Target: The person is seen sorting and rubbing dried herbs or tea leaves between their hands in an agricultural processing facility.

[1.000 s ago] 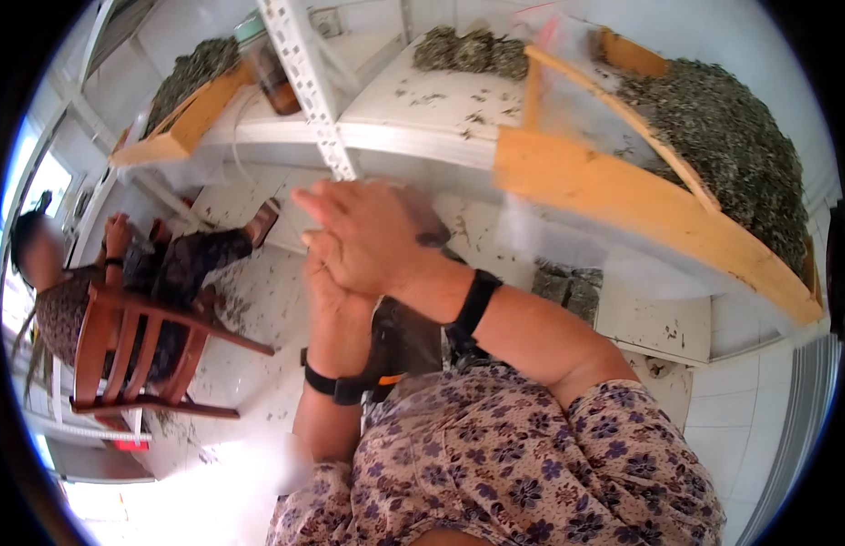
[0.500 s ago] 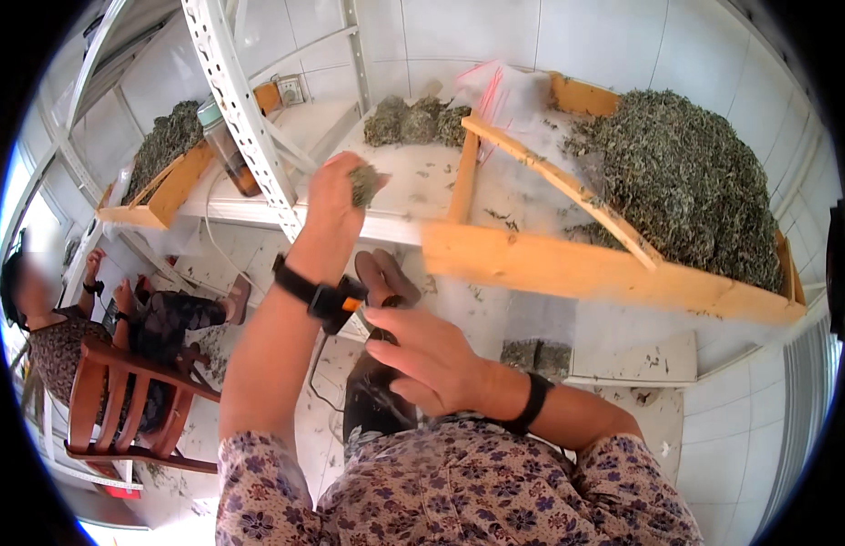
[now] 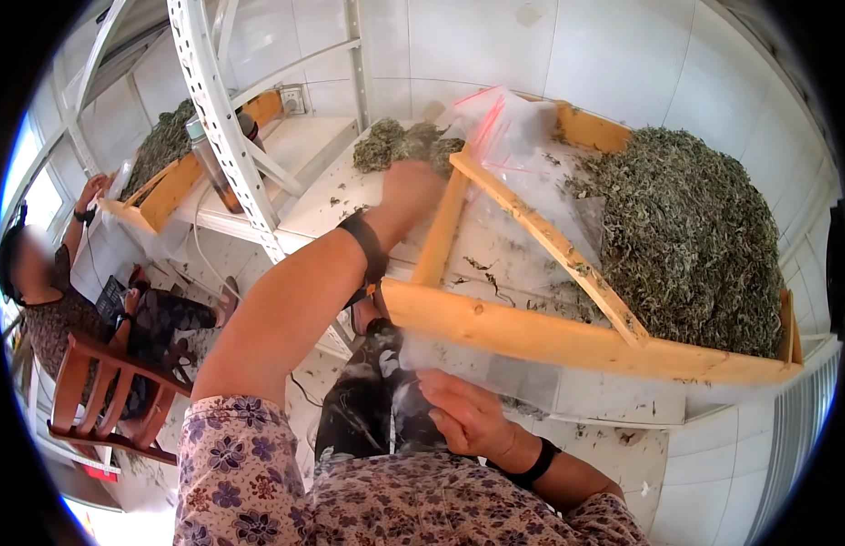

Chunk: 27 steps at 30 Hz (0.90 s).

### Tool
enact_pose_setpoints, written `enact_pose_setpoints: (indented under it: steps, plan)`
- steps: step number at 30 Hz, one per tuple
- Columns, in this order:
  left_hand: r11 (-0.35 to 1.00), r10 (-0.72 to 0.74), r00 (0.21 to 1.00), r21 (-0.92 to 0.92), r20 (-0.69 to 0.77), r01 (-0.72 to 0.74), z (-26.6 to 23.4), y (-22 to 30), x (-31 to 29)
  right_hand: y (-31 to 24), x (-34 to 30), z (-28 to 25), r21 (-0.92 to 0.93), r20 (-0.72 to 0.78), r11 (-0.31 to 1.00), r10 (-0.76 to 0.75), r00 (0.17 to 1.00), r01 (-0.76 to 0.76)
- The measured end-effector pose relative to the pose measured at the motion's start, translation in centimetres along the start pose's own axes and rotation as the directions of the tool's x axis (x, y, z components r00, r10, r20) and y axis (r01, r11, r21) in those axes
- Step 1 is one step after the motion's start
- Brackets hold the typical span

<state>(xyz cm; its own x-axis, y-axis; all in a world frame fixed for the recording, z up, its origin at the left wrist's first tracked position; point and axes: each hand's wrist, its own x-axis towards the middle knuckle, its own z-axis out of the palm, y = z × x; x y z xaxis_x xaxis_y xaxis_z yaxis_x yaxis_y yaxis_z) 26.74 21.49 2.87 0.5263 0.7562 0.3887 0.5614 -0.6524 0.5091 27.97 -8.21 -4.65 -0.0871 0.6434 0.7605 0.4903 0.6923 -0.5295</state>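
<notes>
My left hand (image 3: 413, 191) reaches forward over the white shelf (image 3: 336, 200), beside several greyish-green clumps of dried herb (image 3: 395, 144) at the back. The back of that hand faces me and hides its fingers, so I cannot see whether a clump is still in them. Low in front of my body, above my lap, hangs my right hand (image 3: 466, 414). Its fingers are loosely bent with small gaps between them, and nothing shows in them.
A wooden-framed tray (image 3: 532, 337) with a slanting slat holds a big heap of dried herb (image 3: 691, 241) at right. Clear plastic bags (image 3: 509, 123) lie behind the slat. A perforated white post (image 3: 218, 118) and a bottle (image 3: 213, 168) stand left. Another person (image 3: 59, 309) sits far left.
My left hand, which held a small clump of dried herb up near the post, has moved right to the clumps at the back. My right hand has dropped toward my lap, its fingers less spread.
</notes>
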Motion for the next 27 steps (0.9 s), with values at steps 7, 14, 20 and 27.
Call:
enact_pose_setpoints:
  steps: [7, 14, 20, 27]
  plan:
    - [0.964, 0.128, 0.991, -0.238, 0.04, -0.115, 0.4, 0.7, -0.6, -0.1, -0.3, 0.3, 0.052, 0.029, 0.998, 0.042, 0.999, -0.043]
    - [0.632, -0.219, 0.942, -0.698, 0.256, 0.336, -2.6, 0.6, -2.2, -0.7, -0.2, 0.4, 0.043, 0.104, 0.998, 0.04, 0.994, -0.045]
    - [0.856, -0.205, 0.94, -0.416, 0.271, 0.306, -8.3, 2.6, -6.8, -0.8, 0.1, 0.7, 0.016, 0.099, 1.0, 0.012, 0.995, -0.014]
    - [0.985, -0.088, 0.925, -0.105, 0.369, 0.136, -8.1, 4.0, -5.8, -0.7, 0.2, 1.3, 0.019, 0.125, 1.0, 0.002, 0.992, -0.004]
